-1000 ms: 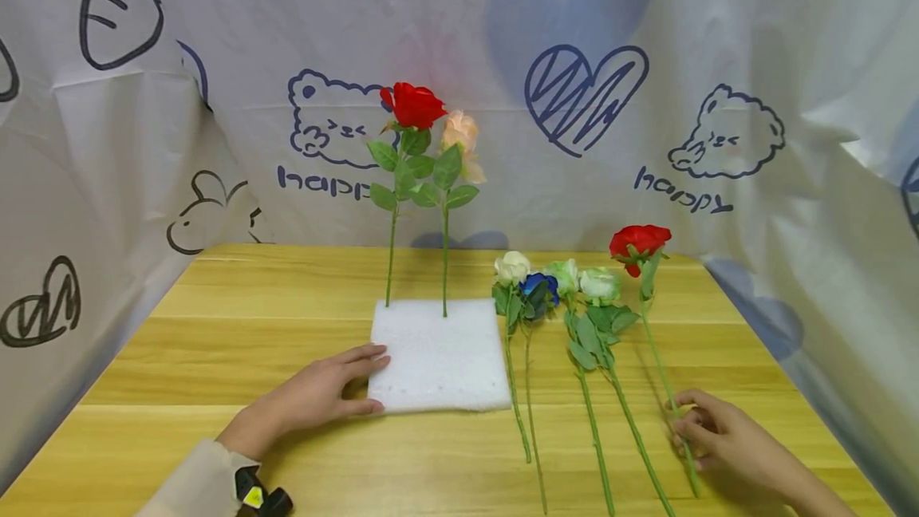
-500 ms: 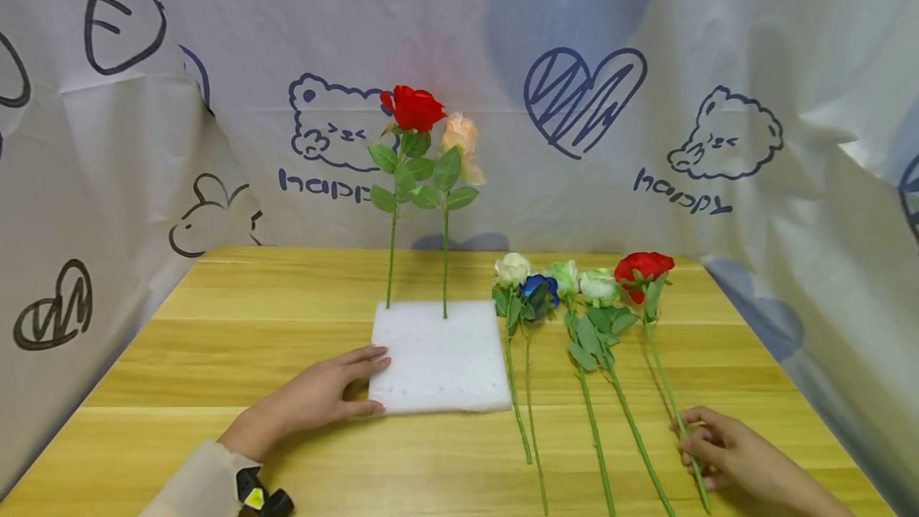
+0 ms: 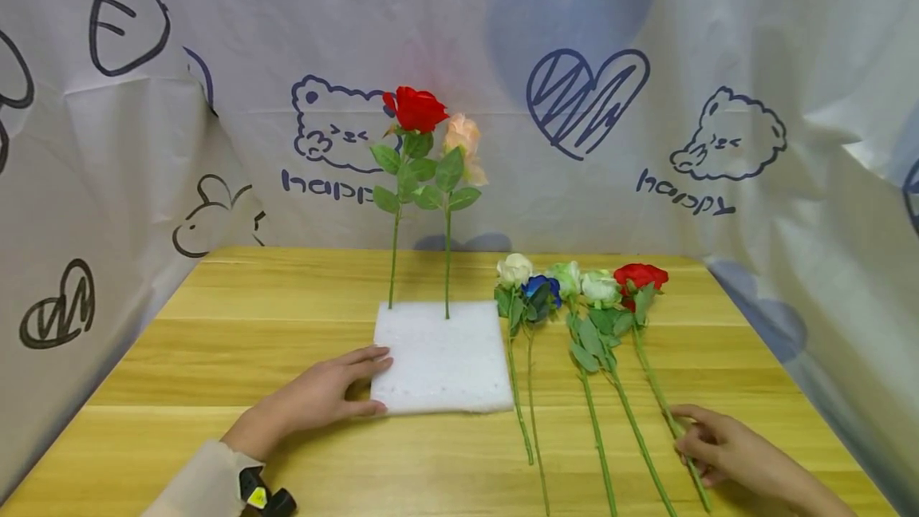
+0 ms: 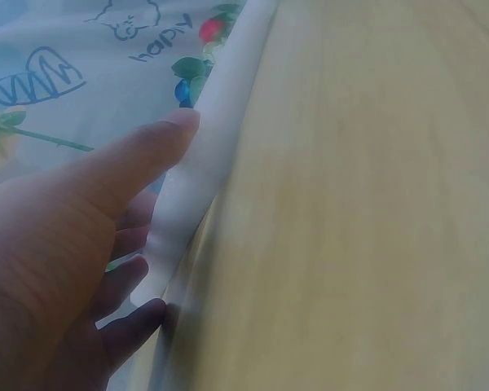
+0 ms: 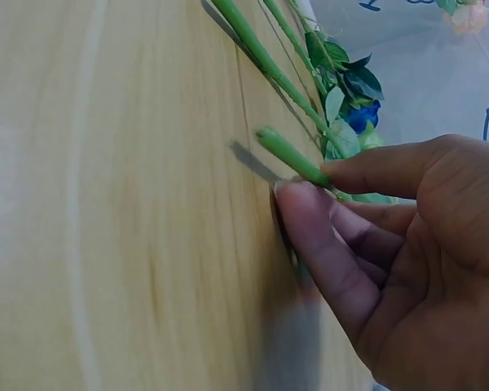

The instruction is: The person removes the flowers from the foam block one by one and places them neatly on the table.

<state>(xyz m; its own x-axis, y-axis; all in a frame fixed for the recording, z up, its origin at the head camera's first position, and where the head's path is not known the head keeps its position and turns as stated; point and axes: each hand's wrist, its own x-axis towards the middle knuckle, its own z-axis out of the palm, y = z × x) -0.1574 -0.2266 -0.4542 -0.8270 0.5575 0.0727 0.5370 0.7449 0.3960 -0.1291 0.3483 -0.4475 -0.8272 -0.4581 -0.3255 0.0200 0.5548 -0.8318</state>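
My right hand (image 3: 735,449) pinches the lower stem of a red rose (image 3: 641,278) between thumb and fingers. In the right wrist view that green stem end (image 5: 287,155) sticks out past the fingertips, just over the table. The bloom lies at the right end of a row of flowers. My left hand (image 3: 316,393) rests along the left edge of a white foam block (image 3: 441,365), its fingers fairly straight. Standing upright in the block's back part are another red rose (image 3: 416,110) and a peach rose (image 3: 462,138).
Right of the block lie a white rose (image 3: 514,270), a blue rose (image 3: 542,290) and two pale green roses (image 3: 599,287), stems toward me. Behind the wooden table (image 3: 237,309) hangs a white cloth (image 3: 459,14) with drawings.
The red rose in my right hand has come down, its bloom lower and now beside the pale green roses. My right hand moved slightly down and toward me. The left hand stays on the block.
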